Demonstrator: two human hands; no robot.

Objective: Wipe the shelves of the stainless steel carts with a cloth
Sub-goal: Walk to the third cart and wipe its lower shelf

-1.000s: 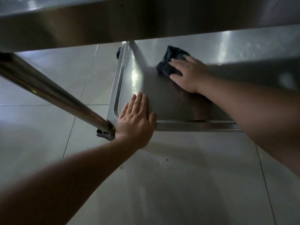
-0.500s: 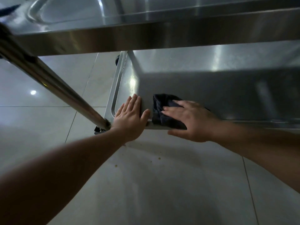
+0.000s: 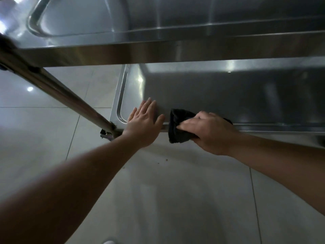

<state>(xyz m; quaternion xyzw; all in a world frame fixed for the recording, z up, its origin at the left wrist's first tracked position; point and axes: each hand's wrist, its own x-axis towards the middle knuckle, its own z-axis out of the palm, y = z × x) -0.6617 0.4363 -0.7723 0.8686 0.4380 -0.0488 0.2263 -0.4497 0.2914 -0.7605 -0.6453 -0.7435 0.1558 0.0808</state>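
Wiping stage: the dark cloth (image 3: 177,127) is held over the front lip of the lower shelf (image 3: 219,95), just right of centre frame; the edge is judged to be in hand.
Right hand (image 3: 211,131): fingers are curled round the cloth.
Left hand (image 3: 143,123): fingers are laid out straight and flat on the shelf corner, holding nothing.
Left to do: no dirt can be told in the dim light; the upper shelf (image 3: 158,20) is untouched now.
Surroundings: a slanted cart post (image 3: 58,92) at left and crumbs on the tiled floor (image 3: 175,199) are seen.
Obstruction: reach to the back is limited by the upper shelf.

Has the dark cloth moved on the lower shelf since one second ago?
Yes. The cloth came from deep on the lower shelf to its near rim, beside the left hand.
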